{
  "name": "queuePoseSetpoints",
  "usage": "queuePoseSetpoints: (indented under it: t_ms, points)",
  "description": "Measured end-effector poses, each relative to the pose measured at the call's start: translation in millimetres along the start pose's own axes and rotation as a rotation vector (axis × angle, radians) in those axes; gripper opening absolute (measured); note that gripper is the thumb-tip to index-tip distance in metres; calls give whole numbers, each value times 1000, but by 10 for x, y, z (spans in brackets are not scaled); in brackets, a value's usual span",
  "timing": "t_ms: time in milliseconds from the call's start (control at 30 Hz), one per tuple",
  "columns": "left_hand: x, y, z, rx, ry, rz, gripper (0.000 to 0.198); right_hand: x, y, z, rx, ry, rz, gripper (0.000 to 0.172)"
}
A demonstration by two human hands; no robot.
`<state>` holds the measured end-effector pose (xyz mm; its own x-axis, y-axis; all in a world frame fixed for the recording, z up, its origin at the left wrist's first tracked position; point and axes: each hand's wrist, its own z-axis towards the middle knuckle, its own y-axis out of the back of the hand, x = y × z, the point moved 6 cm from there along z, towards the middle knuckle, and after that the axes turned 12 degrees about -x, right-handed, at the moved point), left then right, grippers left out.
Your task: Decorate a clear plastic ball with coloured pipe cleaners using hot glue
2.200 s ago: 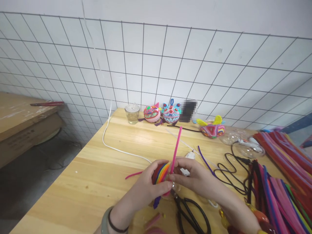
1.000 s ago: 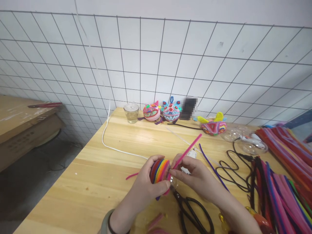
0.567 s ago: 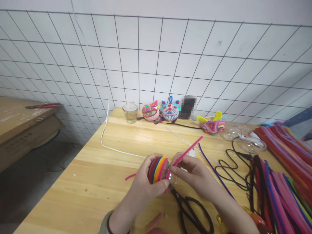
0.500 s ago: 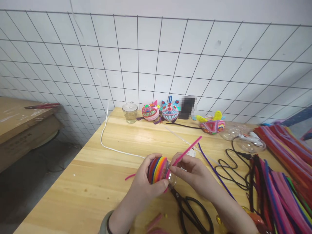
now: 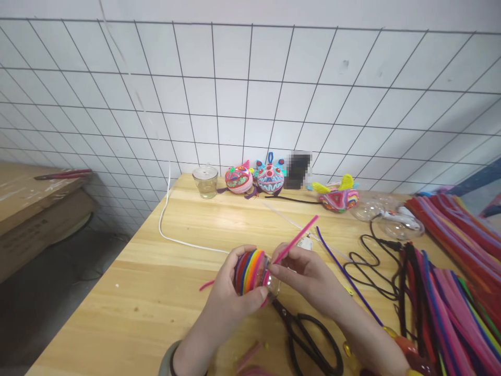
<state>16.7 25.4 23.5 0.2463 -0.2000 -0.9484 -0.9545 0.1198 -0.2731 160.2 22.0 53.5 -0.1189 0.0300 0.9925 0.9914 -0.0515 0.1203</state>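
A clear plastic ball (image 5: 273,283), partly wrapped in rainbow-coloured pipe cleaners (image 5: 250,271), rests in my left hand (image 5: 230,297), whose fingers curl round its far side and thumb presses its front. Between the thumb and fingers of my right hand (image 5: 301,269) is a pink pipe cleaner (image 5: 299,235), pinched close to the ball, its free end pointing up and right. Black-handled scissors (image 5: 303,337) lie on the table just below the ball. A purple pipe cleaner (image 5: 348,277) lies beyond my right forearm.
Bundles of coloured pipe cleaners (image 5: 450,308) cover the right side, near a coiled black cable (image 5: 366,261) and clear plastic shells (image 5: 401,225). Along the wall stand a lidded glass cup (image 5: 205,183) and decorated balls (image 5: 270,180). A white cord (image 5: 188,244) crosses the wooden table (image 5: 129,292).
The whole view has shifted slightly, with things sitting a little further left. Both hands keep the same hold on the ball and the pink pipe cleaner.
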Motion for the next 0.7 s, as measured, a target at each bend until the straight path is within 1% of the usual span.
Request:
queuePoseSetpoints:
  t_ms: [100,333,467,600,700]
  points:
    - [1,-2,6,5,8,7,55,-6,-9,9,-1,-2,6,36]
    - [-4,0,2,-25,11,-25,54,-20,-10,19,0,13,-20,34]
    - [-2,-12,3,-4,22,-36,55,20,-13,16,-1,35,-58,37]
    - [-1,-6,11,-22,34,-10,57,73,-25,12,-13,83,-90,37]
    - [-9,-5,9,-45,21,7,57,76,-38,12,-15,87,-91,35]
